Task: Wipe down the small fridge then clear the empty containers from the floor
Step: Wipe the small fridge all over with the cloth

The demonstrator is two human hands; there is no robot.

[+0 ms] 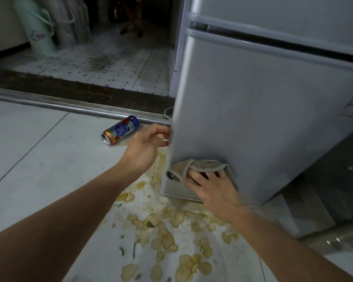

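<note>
The small silver fridge (253, 110) stands at the right, its lower door facing me. My left hand (145, 145) grips the door's left edge near the bottom, fingers curled round it. My right hand (210, 186) presses a beige cloth (204, 165) flat against the bottom corner of the door, fingers spread on the cloth. A blue, white and red drink can (120, 130) lies on its side on the floor just left of the fridge, beside my left hand.
Yellowish spill patches (163, 237) cover the white tile floor in front of the fridge. A metal door rail (69, 107) crosses the floor behind the can. Beyond it lies a dotted floor with a pale green bin (37, 27). A grey appliance (334, 196) sits at the lower right.
</note>
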